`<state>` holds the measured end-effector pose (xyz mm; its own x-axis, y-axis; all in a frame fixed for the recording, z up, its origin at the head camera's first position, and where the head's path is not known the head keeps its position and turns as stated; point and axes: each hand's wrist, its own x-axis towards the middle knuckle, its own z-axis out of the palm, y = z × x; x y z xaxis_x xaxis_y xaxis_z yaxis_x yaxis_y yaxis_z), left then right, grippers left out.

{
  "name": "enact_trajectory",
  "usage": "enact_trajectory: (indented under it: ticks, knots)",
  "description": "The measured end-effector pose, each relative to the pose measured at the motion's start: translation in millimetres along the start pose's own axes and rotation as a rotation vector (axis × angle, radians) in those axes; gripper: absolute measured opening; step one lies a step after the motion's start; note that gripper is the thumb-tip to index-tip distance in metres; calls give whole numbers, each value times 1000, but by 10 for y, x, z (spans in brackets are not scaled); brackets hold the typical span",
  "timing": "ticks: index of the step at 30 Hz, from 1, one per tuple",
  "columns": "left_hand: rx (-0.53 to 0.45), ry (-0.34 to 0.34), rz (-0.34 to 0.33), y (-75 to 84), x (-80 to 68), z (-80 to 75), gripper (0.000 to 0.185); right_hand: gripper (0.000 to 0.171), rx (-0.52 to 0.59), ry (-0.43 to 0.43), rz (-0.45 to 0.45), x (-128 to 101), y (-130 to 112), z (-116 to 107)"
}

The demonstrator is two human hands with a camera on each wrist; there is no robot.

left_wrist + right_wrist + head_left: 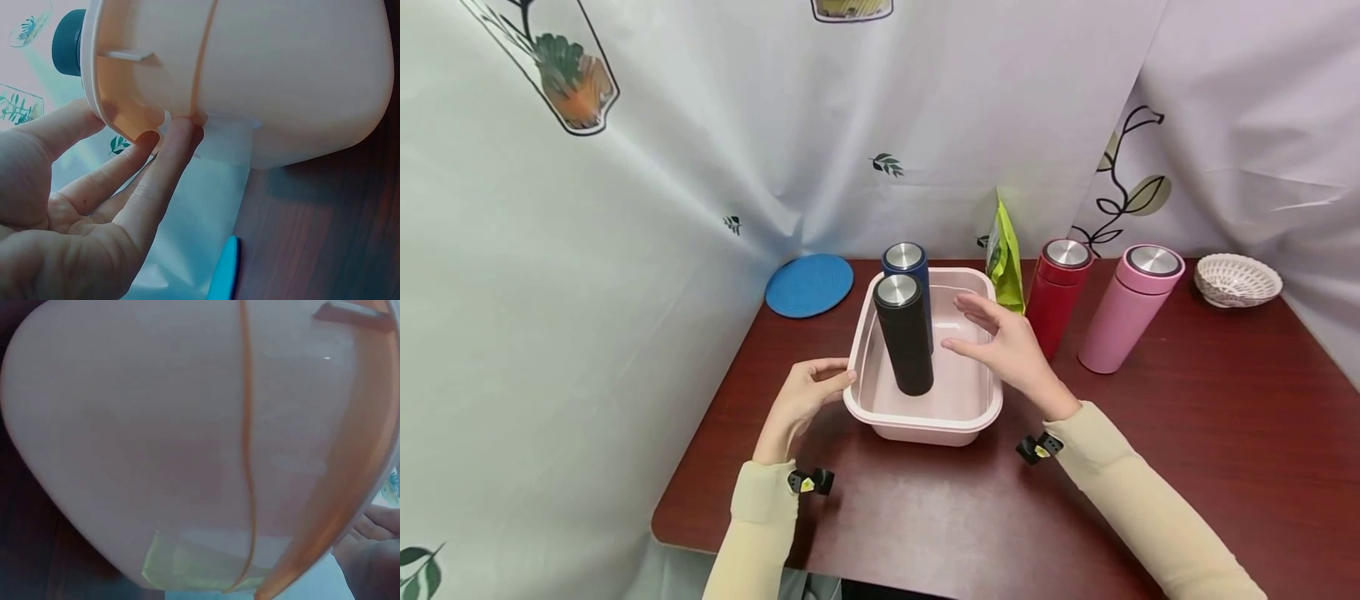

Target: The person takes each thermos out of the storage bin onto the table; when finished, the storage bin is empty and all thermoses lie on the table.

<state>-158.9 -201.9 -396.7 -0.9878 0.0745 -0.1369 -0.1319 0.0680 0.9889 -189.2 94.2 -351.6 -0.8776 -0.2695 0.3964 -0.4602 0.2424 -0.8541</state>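
A pale pink plastic basin [925, 427] sits on the table, with a black thermos bottle [906, 346] and a dark blue thermos bottle [907, 257] upright inside it, the black one nearer. My left hand [801, 404] pinches the basin's left rim; in the left wrist view the thumb is at the lip and the fingers [178, 150] bear on the wall under it. Over the basin's right side my right hand [1003, 346] is spread, thumb apart from the fingers, holding nothing. The right wrist view is mostly filled by the basin's outer wall [156, 437].
A red thermos bottle [1058, 292] and a pink thermos bottle [1131, 308] stand right of the basin. Behind my right hand is a green packet [1006, 258]. A white woven basket [1236, 282] sits at the far right, a blue round mat [809, 285] at the back left by the curtain.
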Motion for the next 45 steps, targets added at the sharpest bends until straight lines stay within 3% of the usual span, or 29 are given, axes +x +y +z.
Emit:
enact_trajectory:
  ticks: [6, 14, 25, 33, 39, 45]
  knots:
    - [11, -29, 8, 1, 20, 3, 41, 61, -1, -38, 32, 36, -22, 31]
    - [-4, 3, -11, 7, 11, -10, 40, 62, -5, -81, 22, 138, -35, 112]
    - [-12, -12, -12, -13, 17, -9, 43, 72, -14, -105, 44, 234, 306, 229]
    - [-29, -8, -25, 10, 23, -23, 43, 70, -16, -145, 17, 276, 188, 332]
    - [-1, -20, -55, 140, -43, 12, 41, 80, -57, -135, -1, 325, 364, 414]
    - [-11, 1, -66, 52, 4, -13, 42, 80, -78, -136, -10, 355, 368, 438]
